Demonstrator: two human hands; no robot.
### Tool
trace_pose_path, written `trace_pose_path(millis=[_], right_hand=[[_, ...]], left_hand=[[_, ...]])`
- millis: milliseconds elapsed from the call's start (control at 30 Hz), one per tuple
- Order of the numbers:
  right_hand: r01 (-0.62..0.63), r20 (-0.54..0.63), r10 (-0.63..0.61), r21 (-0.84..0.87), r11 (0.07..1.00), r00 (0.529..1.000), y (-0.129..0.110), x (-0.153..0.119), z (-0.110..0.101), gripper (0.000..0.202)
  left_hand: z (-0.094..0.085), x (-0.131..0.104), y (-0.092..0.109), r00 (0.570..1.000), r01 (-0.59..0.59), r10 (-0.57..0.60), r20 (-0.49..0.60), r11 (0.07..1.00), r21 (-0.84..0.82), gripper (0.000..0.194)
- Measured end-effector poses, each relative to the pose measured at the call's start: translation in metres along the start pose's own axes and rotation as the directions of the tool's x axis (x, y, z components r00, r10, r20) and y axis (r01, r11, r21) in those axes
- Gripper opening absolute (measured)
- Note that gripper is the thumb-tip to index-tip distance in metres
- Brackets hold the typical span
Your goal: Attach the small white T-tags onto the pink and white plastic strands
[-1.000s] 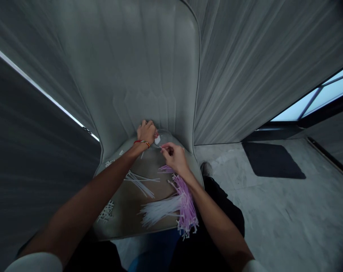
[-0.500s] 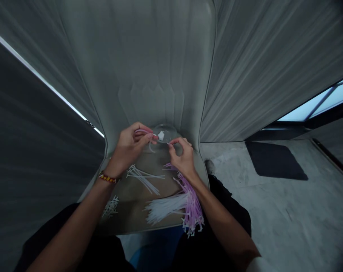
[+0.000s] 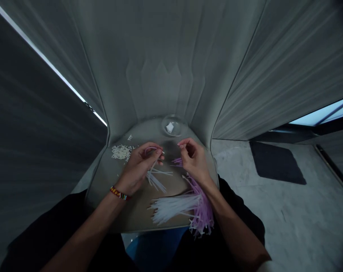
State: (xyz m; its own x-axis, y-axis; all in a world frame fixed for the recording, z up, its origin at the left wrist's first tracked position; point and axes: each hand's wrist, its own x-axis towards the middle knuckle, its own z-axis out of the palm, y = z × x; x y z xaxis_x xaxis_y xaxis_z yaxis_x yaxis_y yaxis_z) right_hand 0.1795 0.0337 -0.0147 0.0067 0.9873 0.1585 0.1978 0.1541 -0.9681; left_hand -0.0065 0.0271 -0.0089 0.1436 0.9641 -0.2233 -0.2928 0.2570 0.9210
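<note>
My left hand (image 3: 141, 162) pinches a thin looped strip, pinkish at the top, with a pale end hanging below the fingers. To its right, my right hand (image 3: 193, 156) has thumb and index finger pressed together; whatever is between them is too small to name. Under and beside my left hand lie loose white strips (image 3: 157, 181). A large bundle of white strips (image 3: 174, 206) crosses a bundle of purple strips (image 3: 203, 209) near the seat's front edge. A few purple strips (image 3: 177, 162) show left of my right hand.
A clear round dish (image 3: 180, 128) holding a white piece (image 3: 169, 127) stands at the back of the chair seat (image 3: 126, 215). Small white bits (image 3: 122, 152) are piled at the left. A dark mat (image 3: 276, 162) lies on the floor at the right.
Both hands have moved lower relative to the dish, toward the seat's front. The camera view has shifted, and the pile of small white bits now shows more fully.
</note>
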Motion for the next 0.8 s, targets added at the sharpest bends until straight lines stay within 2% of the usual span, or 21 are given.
trace_pose_path(millis=[200,400,567,800], right_hand=[[-0.074,0.048,0.074,-0.014,0.997,0.996,-0.014,-0.008,0.004,0.013],[-0.085,0.06,0.086,-0.021,0.996,0.994,-0.015,-0.012,0.009,0.012],[-0.07,0.077,0.073,-0.049,0.996,0.994,-0.012,-0.013,0.011,0.011],[-0.062,0.09,0.066,-0.046,0.997,0.994,-0.012,-0.013,0.01,0.008]], left_hand=[[-0.004,0.001,-0.006,0.994,-0.034,0.034,-0.104,0.999,-0.002,0.027],[0.0,-0.003,-0.008,0.997,-0.054,0.053,-0.05,0.998,-0.017,0.026],[0.005,-0.004,-0.009,0.995,-0.088,0.087,-0.053,0.996,-0.031,0.023],[0.003,-0.005,-0.011,0.997,-0.068,0.069,-0.024,0.998,0.015,0.022]])
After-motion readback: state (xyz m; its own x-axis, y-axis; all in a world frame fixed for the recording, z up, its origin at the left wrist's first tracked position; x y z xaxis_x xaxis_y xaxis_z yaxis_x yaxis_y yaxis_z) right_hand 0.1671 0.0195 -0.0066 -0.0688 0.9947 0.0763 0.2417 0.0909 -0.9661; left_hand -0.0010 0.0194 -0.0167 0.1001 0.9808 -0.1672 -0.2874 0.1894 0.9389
